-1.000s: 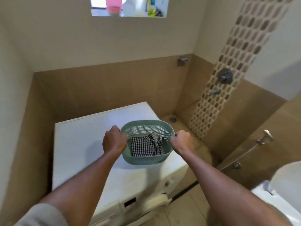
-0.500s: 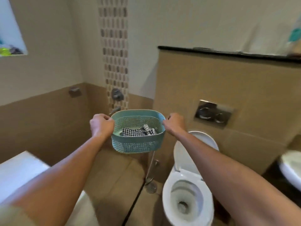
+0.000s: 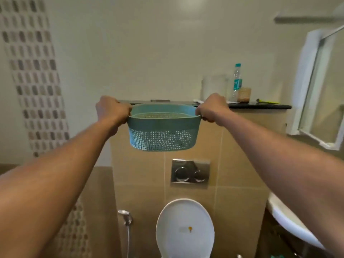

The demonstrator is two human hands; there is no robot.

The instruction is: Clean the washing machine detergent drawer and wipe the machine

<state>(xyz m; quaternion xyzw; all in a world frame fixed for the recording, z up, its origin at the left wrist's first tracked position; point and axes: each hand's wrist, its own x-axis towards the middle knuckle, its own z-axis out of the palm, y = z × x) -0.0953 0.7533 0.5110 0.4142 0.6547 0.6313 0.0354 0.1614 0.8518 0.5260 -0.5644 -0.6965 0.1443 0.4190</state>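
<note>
Basket (image 3: 162, 131) of teal perforated plastic, oval, rim ends clenched in left grip (image 3: 111, 111) and right grip (image 3: 212, 107)

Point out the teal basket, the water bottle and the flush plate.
teal basket (image 3: 162, 135), head view, perforated front wall.
water bottle (image 3: 237, 84), head view, on its label.
flush plate (image 3: 190, 171), head view, between its buttons.

We were in a bathroom: flush plate (image 3: 190, 171) above the toilet (image 3: 185, 228), spray hose (image 3: 126, 217) to its left, basin (image 3: 287, 223) to its right.
</note>
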